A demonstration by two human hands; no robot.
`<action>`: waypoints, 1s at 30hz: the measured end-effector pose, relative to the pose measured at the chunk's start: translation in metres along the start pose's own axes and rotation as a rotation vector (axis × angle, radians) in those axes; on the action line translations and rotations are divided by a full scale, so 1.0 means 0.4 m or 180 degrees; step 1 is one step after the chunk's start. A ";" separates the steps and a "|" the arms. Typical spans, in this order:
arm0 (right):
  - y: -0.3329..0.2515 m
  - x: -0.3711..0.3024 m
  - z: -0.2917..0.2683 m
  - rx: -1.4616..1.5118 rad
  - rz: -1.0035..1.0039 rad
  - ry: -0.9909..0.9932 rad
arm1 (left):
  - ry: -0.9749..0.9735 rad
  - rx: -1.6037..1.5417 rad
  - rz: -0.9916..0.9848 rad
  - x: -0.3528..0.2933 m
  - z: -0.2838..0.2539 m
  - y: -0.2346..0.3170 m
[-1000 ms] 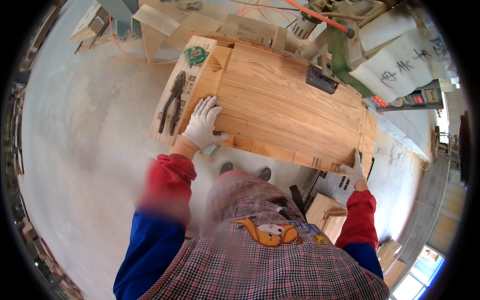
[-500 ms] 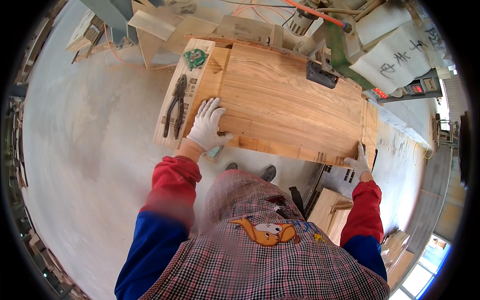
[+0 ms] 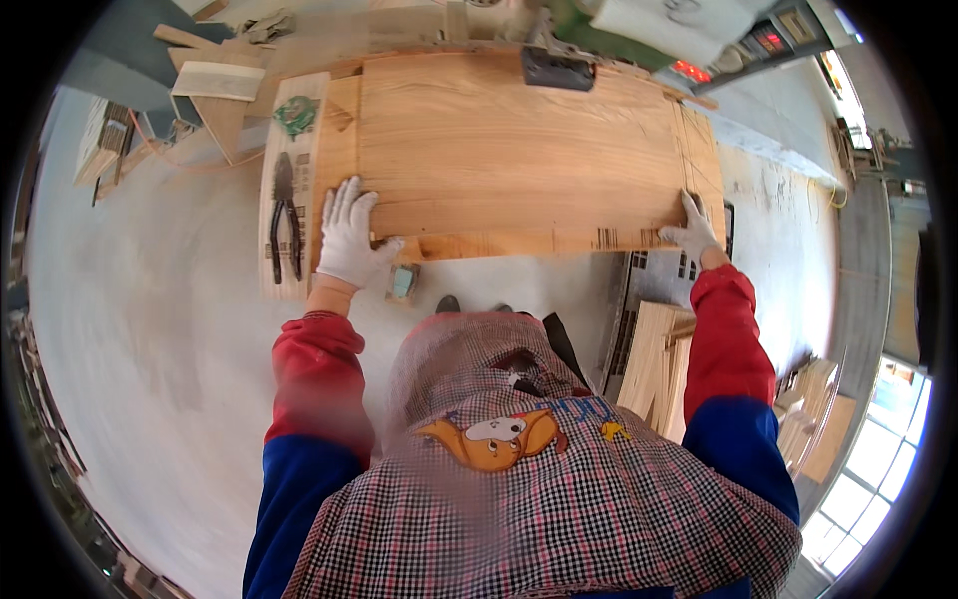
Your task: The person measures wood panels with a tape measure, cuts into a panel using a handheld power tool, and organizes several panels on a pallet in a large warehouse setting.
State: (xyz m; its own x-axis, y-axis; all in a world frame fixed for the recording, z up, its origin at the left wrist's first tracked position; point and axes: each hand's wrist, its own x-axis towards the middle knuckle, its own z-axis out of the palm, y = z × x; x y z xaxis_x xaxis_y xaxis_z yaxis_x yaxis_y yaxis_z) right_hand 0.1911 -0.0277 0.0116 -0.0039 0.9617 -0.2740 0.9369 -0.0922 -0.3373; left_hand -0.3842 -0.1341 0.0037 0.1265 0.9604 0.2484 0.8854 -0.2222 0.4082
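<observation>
A wide wooden panel point(image 3: 519, 155) lies in front of me. My left hand point(image 3: 351, 240), in a white glove, rests at its near left corner with fingers stretched flat and thumb out along the near edge. At the near right corner my gloved right hand point(image 3: 694, 230) lies on the panel, its fingers extended and its thumb pointing inward. Left of the panel, a pale printed wooden strip point(image 3: 267, 245) carries black-handled pliers point(image 3: 284, 220) and a green object point(image 3: 295, 117) whose kind I cannot make out.
A black block point(image 3: 558, 70) sits at the panel's far edge, by machinery with a red lit display point(image 3: 771, 40). Cut boards point(image 3: 654, 364) are stacked below on the right. A small box point(image 3: 403, 283) shows past the near edge. Loose boards point(image 3: 218, 82) lie at the far left.
My view has turned, so the panel, strip and pliers sit further left and higher in the picture. Both hands keep nearly the same places on the panel.
</observation>
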 end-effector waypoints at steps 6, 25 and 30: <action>-0.027 -0.031 -0.012 -0.0324 0.0145 0.0022 | -0.0111 0.0347 -0.0034 -0.005 0.012 0.018; -0.064 -0.049 -0.035 -0.0577 0.0536 -0.0068 | -0.0253 0.0750 0.0131 -0.011 0.014 0.006; -0.063 -0.046 -0.034 -0.0600 0.0552 -0.0097 | -0.0306 0.0806 0.0124 -0.014 0.016 -0.003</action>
State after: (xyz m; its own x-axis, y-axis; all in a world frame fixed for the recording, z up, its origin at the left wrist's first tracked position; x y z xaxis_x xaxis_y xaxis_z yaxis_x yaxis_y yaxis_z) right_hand 0.1724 -0.0394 0.0374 0.1547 0.9273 -0.3409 0.9731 -0.2027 -0.1097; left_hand -0.3830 -0.1380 -0.0036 0.1940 0.9661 0.1702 0.9611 -0.2219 0.1643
